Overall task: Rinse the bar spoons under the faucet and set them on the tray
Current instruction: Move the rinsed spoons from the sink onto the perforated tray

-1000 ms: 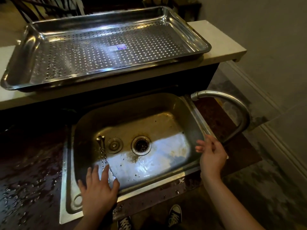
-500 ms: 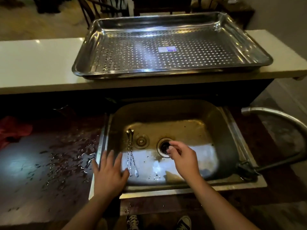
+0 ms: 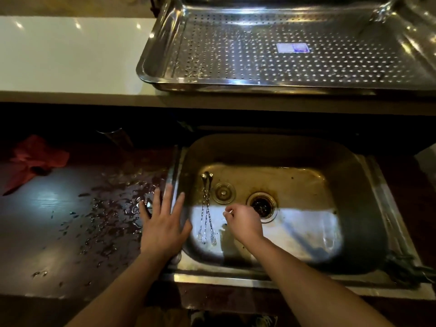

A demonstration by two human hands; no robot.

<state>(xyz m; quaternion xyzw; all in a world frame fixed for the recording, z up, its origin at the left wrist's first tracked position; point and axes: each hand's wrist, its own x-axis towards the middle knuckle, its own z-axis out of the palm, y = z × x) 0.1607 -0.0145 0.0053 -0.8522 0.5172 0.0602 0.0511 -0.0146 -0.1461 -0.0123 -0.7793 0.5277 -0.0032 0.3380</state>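
Bar spoons (image 3: 207,208), two of them, lie side by side on the floor of the sink (image 3: 236,277), between the person's hands and touched by neither. Their bowls point to the far side and rest together. Their forked ends lie nearer and a little apart.

The left hand (image 3: 162,223) is released, with fingers straight and spread. It lies palm down across the left rim of the sink, and some fingertips reach onto the dark tabletop (image 3: 47,232). The right hand (image 3: 244,223) is down inside the basin, just right of the spoons' twisted stems. It is loosely clenched, fingers curled under, thumb and forefinger drawn together toward the spoons, and nothing shows between them.

Just right of that hand's knuckles is the open drain (image 3: 262,205). Left of the drain, near the spoon bowls, a small round metal strainer (image 3: 223,192) lies flat. The steel basin is stained brown toward its far wall and bright where light falls on the near half. At its near right corner a dark fitting (image 3: 401,267) sits on the rim, too dim to make out.

Left of the sink, water drops (image 3: 106,220) are scattered over the dark tabletop, thickest beside the left hand. A crumpled red cloth (image 3: 35,159) lies at the far left.

Beyond the sink a pale tabletop (image 3: 70,50) runs across at a higher level. On its right part sits the tray (image 3: 151,55), a wide steel pan with a perforated floor and a small blue and white sticker (image 3: 292,47) near its middle. The spoons are well apart from it.
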